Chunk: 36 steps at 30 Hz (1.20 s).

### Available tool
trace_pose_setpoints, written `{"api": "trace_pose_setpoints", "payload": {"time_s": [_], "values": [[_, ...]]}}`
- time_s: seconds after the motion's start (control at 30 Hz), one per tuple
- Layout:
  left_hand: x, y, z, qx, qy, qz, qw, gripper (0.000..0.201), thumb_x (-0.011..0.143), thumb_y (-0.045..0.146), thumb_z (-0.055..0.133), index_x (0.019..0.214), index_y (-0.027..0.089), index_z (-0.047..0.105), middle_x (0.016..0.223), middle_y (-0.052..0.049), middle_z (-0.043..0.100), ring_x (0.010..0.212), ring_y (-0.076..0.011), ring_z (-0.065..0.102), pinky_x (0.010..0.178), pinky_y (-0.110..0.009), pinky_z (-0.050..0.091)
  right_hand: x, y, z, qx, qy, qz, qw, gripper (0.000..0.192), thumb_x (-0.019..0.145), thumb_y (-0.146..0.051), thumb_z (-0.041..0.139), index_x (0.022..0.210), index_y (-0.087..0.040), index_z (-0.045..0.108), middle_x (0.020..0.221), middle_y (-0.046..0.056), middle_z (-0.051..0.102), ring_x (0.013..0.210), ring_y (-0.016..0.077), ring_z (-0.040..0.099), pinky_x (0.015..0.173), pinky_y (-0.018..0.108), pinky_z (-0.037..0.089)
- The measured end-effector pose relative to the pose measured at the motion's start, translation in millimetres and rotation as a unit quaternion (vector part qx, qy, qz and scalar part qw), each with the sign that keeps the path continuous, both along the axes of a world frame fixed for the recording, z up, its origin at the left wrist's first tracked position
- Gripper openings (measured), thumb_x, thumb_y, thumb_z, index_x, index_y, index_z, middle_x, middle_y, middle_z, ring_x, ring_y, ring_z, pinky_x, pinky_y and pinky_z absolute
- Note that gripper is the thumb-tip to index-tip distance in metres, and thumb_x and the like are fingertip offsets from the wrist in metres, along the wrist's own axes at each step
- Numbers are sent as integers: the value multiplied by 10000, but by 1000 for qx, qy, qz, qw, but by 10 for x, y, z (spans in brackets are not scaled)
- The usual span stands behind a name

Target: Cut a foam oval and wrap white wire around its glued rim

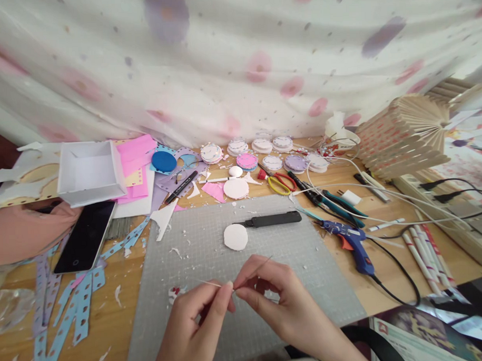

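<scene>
My left hand (198,319) and my right hand (274,300) meet low over the grey cutting mat (181,277), thumbs and forefingers pinched close together. Between the fingertips runs a thin pale strand (208,282); whether it is thread or wire I cannot tell. A thin end sticks out above my right forefinger. Just beyond the hands lies a white paper disc (235,237), touching the tip of a black utility knife (274,219). Beside my left hand is a small white scrap with red marks (176,293).
Decorated round pieces (247,161) stand along the back. Scissors (280,183), pliers (342,208) and a blue glue gun (352,242) lie right, among cables. On the left are a white box (88,172), a phone (85,236) and blue paper strips (83,307).
</scene>
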State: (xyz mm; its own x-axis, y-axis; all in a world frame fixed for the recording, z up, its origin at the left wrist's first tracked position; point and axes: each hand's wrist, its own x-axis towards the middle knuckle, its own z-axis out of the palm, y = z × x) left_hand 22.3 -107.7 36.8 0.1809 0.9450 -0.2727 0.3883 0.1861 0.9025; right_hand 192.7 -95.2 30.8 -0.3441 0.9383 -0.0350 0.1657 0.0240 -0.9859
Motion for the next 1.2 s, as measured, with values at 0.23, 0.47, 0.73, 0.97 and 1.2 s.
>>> {"api": "trace_pose_setpoints", "payload": {"time_s": [0.23,0.47,0.73,0.97,1.2], "values": [[9,12,9,-17,-40,23,999,353,873,484,504,675,197,559,589,43,410,543,-114,374,499,-209,312,-23,-12,-7,12,-2,-18,1000,102,907,-226,573,857,-184,651,797,10,641,683,113,566,619,228,434],[8,10,-22,-13,-36,14,999,392,893,486,461,629,198,495,552,54,366,529,-115,382,510,-215,318,-44,-16,-2,34,0,-22,999,87,892,-204,587,831,-181,646,755,6,622,680,115,563,620,223,437],[44,16,-28,41,-15,6,999,367,905,419,472,614,198,509,552,57,406,512,-102,382,516,-200,334,-5,-44,-5,-37,27,25,999,123,940,-279,516,889,-192,586,766,0,620,619,92,522,548,199,401],[21,-12,-44,73,9,-12,997,340,923,395,449,665,197,546,582,47,477,544,-105,461,525,-185,363,17,-25,47,-25,-23,9,999,87,896,-241,576,874,-187,641,660,-36,553,534,71,406,477,191,304],[12,-9,-31,85,22,-17,996,356,930,411,431,674,194,550,585,45,471,541,-107,460,518,-186,369,10,-23,36,-26,-19,3,999,114,889,-270,593,858,-177,651,632,-38,542,519,71,397,471,194,299]]}}
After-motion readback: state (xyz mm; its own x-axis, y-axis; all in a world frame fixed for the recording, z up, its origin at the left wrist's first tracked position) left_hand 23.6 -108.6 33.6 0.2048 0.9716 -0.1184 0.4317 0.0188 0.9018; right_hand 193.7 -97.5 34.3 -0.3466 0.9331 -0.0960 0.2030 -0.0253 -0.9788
